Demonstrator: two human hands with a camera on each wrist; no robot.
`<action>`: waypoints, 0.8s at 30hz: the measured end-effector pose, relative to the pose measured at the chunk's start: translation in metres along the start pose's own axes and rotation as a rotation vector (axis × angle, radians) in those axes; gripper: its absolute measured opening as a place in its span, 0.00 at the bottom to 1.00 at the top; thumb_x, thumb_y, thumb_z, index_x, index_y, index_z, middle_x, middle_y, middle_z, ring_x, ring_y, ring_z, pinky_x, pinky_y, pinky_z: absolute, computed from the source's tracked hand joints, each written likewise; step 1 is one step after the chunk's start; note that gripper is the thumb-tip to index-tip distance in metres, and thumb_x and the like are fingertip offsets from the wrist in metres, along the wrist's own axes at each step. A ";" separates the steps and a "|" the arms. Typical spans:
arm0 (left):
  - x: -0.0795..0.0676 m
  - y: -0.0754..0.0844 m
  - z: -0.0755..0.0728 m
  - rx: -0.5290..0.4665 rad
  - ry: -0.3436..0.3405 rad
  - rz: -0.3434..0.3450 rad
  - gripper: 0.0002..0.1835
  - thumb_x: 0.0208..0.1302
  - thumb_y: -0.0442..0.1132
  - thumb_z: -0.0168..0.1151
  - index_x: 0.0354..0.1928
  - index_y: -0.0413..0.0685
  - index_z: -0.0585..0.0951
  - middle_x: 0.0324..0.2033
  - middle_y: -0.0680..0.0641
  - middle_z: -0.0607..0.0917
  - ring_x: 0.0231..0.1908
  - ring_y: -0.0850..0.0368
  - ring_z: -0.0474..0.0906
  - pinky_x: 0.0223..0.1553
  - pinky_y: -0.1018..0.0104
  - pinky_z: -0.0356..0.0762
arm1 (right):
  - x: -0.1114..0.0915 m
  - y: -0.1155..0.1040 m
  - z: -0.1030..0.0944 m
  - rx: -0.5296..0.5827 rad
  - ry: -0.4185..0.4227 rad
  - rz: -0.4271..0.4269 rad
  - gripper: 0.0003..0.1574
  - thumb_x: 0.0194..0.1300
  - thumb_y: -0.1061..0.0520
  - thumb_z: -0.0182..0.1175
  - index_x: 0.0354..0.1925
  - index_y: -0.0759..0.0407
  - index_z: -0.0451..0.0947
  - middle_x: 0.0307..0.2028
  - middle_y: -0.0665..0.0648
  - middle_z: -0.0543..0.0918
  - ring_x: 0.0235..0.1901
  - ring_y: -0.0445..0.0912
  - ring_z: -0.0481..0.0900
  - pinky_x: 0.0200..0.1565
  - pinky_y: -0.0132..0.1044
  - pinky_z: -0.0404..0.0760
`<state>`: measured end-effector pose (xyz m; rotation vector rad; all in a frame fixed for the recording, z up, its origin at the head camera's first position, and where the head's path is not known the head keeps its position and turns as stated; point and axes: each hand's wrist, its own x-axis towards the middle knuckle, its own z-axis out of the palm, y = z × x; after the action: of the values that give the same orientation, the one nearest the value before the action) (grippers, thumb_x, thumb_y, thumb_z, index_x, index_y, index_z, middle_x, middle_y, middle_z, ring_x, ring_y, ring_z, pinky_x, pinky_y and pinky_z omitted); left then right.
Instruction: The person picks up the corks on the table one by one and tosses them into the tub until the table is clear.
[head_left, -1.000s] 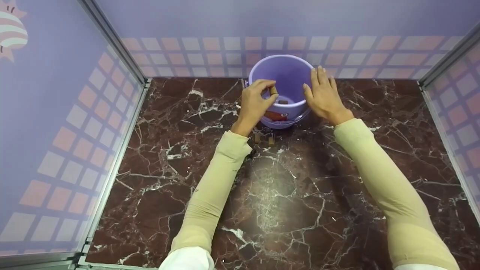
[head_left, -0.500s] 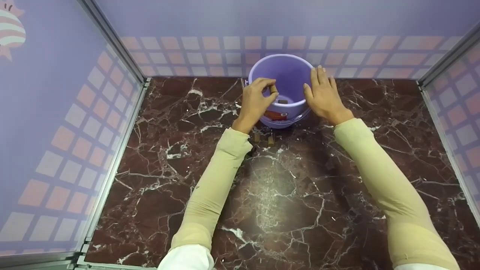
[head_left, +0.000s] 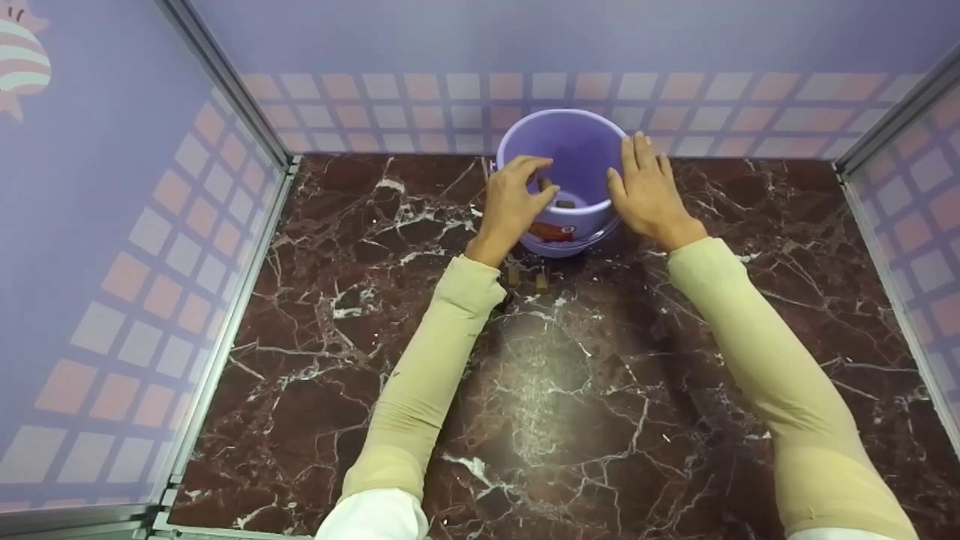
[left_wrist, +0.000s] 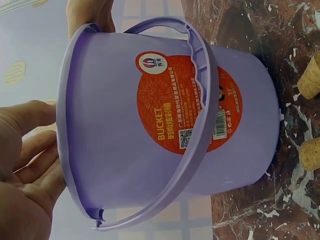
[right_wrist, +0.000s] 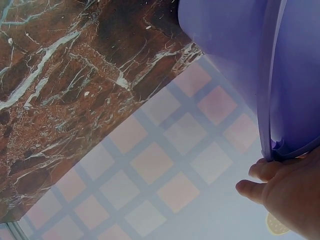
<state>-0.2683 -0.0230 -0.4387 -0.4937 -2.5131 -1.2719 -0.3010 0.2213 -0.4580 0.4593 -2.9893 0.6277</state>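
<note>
A purple bucket (head_left: pixel 577 225) with its handle hanging down in front stands by the back wall. My left hand (head_left: pixel 510 202) is over the bucket's near left rim, thumb and fingers apart. Just beyond the gap between them, a cork (head_left: pixel 544 182) shows against the bucket's inside, free of the fingertips. Another cork (head_left: pixel 565 204) lies on the bucket's bottom. My right hand (head_left: pixel 649 191) rests on the right side of the rim with straight fingers. In the left wrist view, two corks (left_wrist: pixel 311 154) stand on the tabletop in front of the bucket.
The dark red marbled tabletop (head_left: pixel 570 420) spreads out toward me, with small white specks on it. Purple panels with a checked band (head_left: pixel 420 112) enclose it at the back, left and right. Metal framing (head_left: pixel 225 360) runs along the left edge.
The cork between my left thumb and fingers has come free and dropped slightly into the bucket, as the fingers spread. My right hand and the bucket have stayed still.
</note>
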 end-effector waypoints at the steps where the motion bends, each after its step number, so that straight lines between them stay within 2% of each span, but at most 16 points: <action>1: 0.000 0.000 0.000 0.005 -0.002 0.002 0.22 0.64 0.33 0.77 0.59 0.35 0.85 0.56 0.39 0.87 0.58 0.47 0.83 0.65 0.74 0.72 | 0.000 0.000 0.000 -0.001 -0.001 0.000 0.47 0.84 0.42 0.33 0.82 0.75 0.41 0.82 0.77 0.42 0.82 0.66 0.38 0.80 0.59 0.33; 8: 0.000 0.003 -0.004 -0.003 0.003 0.018 0.23 0.64 0.35 0.77 0.60 0.35 0.85 0.57 0.37 0.87 0.59 0.45 0.83 0.64 0.73 0.73 | 0.001 -0.001 -0.001 -0.005 -0.005 0.000 0.47 0.84 0.42 0.33 0.82 0.75 0.41 0.82 0.77 0.42 0.82 0.67 0.38 0.80 0.59 0.34; 16: -0.005 0.001 -0.006 -0.021 0.043 0.057 0.21 0.63 0.34 0.78 0.56 0.33 0.86 0.54 0.37 0.88 0.55 0.45 0.85 0.60 0.75 0.76 | -0.001 -0.002 -0.001 0.006 -0.014 0.006 0.47 0.84 0.43 0.33 0.82 0.75 0.40 0.82 0.77 0.42 0.82 0.66 0.37 0.80 0.60 0.33; 24: -0.010 0.005 -0.011 -0.035 0.092 0.097 0.20 0.63 0.34 0.78 0.55 0.33 0.87 0.53 0.37 0.89 0.54 0.45 0.86 0.60 0.75 0.76 | 0.000 -0.003 -0.003 0.019 -0.015 0.002 0.47 0.84 0.42 0.32 0.82 0.75 0.39 0.82 0.77 0.41 0.82 0.65 0.36 0.80 0.59 0.32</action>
<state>-0.2556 -0.0307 -0.4326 -0.5452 -2.3660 -1.2750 -0.2996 0.2199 -0.4540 0.4650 -3.0006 0.6561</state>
